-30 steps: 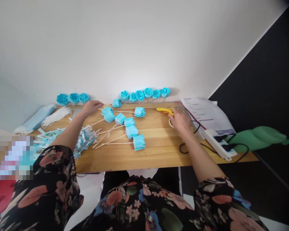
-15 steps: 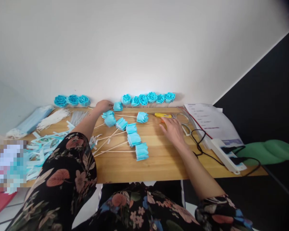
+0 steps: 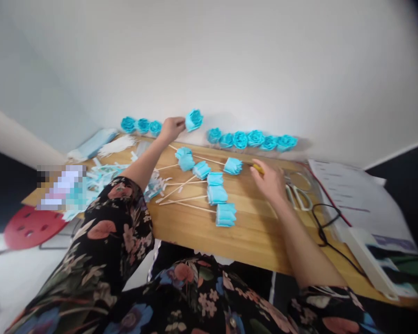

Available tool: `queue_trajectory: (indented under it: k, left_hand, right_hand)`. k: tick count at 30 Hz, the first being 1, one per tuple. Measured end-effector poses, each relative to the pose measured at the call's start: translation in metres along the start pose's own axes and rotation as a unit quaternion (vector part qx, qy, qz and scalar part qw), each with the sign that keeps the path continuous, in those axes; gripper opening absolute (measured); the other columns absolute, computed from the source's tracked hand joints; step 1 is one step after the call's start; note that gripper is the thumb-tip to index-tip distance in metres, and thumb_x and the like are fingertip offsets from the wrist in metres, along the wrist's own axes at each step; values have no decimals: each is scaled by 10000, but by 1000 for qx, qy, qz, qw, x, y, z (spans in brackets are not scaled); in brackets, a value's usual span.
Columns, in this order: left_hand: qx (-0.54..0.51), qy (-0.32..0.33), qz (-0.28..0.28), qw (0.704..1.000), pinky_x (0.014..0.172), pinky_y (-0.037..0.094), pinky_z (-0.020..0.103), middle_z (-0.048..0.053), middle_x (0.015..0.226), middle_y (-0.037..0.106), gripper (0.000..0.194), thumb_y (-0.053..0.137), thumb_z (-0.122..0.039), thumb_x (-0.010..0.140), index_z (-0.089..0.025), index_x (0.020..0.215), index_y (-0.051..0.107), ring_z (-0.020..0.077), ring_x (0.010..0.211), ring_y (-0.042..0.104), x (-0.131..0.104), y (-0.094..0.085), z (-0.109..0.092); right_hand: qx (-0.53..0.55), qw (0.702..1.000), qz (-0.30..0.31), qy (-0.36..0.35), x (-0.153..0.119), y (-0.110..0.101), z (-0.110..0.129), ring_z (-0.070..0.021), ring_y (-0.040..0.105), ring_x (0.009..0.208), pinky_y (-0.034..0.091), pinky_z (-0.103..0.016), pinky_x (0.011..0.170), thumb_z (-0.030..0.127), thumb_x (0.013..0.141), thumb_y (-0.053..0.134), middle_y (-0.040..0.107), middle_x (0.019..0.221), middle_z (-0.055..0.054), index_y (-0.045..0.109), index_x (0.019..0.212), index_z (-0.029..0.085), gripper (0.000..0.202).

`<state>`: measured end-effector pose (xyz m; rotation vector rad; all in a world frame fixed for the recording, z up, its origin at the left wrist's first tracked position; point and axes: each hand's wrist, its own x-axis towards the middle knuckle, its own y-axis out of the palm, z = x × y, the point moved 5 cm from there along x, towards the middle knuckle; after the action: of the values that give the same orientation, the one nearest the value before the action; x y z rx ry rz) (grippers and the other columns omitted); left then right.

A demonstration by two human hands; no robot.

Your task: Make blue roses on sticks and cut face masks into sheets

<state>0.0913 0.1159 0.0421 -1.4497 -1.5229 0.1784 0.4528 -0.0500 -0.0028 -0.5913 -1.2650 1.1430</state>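
My left hand (image 3: 174,126) is closed on the stem of a blue handmade rose (image 3: 194,120), raised in front of the wall above the table. My right hand (image 3: 269,181) is closed around a yellow-handled tool (image 3: 258,168) at the table's right side; its thin tip points left and most of the handle is hidden. Between my hands lies a blue rose on a stick (image 3: 233,166). Several more stick-stemmed blue roses (image 3: 217,195) lie in a slanting line in the middle, with their heads to the right.
Finished-looking roses (image 3: 255,138) line the wall. White-handled scissors (image 3: 302,197), a black cable (image 3: 322,227), a power strip (image 3: 372,264) and printed paper (image 3: 362,199) lie right. Blue and white scraps (image 3: 106,178), white strings (image 3: 116,144) and folded blue sheets (image 3: 97,143) lie left. A red stool (image 3: 33,227) stands below.
My left hand has lifted a rose from the table's back edge. My right hand, earlier resting open by the yellow-handled tool, has closed around it. The view has turned left.
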Motion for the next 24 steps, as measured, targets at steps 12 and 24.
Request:
queue_trajectory:
  k: [12, 24]
  left_hand:
    - [127, 46, -12, 991, 955, 410, 324, 120, 1109, 699, 307, 345, -165, 990, -83, 913, 631, 205, 1156, 603, -6, -11, -48]
    - [-55, -12, -42, 998, 813, 487, 292, 45, 793, 676, 178, 460, -184, 842, -168, 763, 619, 203, 838, 625, -38, 3, -37]
  right_hand:
    - [98, 991, -88, -18, -16, 24, -20, -287, 706, 985, 518, -458, 938, 378, 918, 481, 775, 1023, -137, 713, 1150, 164, 391]
    - [125, 992, -19, -12, -16, 27, -7, -261, 699, 987, 522, -409, 917, 344, 950, 450, 764, 1062, -125, 700, 1185, 172, 383]
